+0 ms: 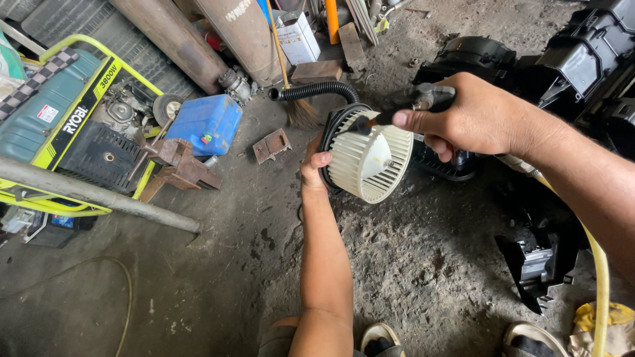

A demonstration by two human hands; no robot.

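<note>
1. The left hand [315, 165] grips the white blower wheel [368, 158] by its left edge, above the dirt floor [423, 264].
2. The right hand [473, 116], closed on an air nozzle [380, 121], aims at the wheel's top.
3. Best to hold the wheel steady and sweep across the fins.

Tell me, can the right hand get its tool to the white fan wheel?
Probably yes. The right hand already holds the tool at the white fan wheel, which the left hand steadies; nothing sits between them.

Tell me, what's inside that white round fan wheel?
Inside the white round plastic fan wheel, a pale smooth hub shows. The right hand points a dark nozzle at its rim. The motor behind stays hidden.
</note>
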